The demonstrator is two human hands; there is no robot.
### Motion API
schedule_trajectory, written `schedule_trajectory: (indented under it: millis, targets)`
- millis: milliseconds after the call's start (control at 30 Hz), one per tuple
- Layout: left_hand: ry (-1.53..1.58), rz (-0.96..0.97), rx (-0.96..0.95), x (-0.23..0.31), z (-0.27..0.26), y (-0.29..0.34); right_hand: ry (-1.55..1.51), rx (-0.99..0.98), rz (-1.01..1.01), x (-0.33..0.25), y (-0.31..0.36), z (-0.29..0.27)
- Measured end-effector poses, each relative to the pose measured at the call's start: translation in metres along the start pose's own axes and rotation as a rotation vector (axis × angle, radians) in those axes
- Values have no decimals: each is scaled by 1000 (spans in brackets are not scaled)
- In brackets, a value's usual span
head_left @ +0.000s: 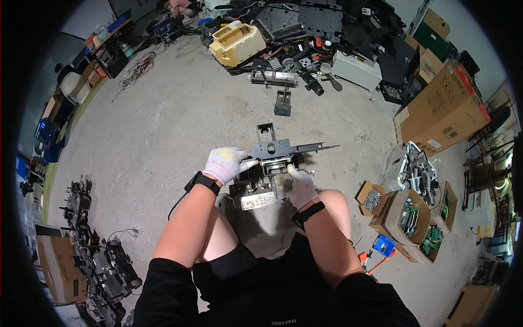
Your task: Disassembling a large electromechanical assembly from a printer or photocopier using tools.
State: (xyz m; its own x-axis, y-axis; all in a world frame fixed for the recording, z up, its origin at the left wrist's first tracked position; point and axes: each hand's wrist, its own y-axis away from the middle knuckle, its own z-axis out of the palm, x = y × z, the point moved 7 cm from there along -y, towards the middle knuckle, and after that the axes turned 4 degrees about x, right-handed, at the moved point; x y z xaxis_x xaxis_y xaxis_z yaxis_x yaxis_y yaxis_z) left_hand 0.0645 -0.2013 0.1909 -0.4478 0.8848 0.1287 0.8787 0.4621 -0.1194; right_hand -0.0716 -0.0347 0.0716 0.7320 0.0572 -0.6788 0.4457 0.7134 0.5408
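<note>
Between my knees stands a metal machine assembly [277, 148] with a dark flat plate on top and a narrow bar reaching right. My left hand [224, 164], in a pale knit glove, grips the plate's left end, its thumb pointing inward along the edge. Gloved as well, my right hand [303, 188] closes on the near right side of the assembly, below the plate; its lower fingers are partly hidden. A worn silvery metal block [257, 201] sits low at the near side of the assembly. Dark straps circle both wrists.
Ahead lie a small dark metal part [283, 102] and a heap of scrap with a yellow plastic housing [237, 44]. To the right are a large cardboard box [442, 109], an open box of circuit boards [404, 220] and a blue tray [384, 246]. Dark machine parts [109, 267] lie left.
</note>
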Motion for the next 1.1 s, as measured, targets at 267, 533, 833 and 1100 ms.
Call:
schedule_trajectory:
  millis: [267,533,833,1100]
  targets:
    - [-17,-2,-6,-1,1,1,10,-36,-6,0,1,2]
    - [-10,7,29,-1,-1,1,-100,-81,5,0,4,7]
    - [-27,-17,-5,-1,1,0,-210,-138,4,0,9,10]
    - [-26,-11,-2,1,1,0,-144,-96,-72,2,2,5]
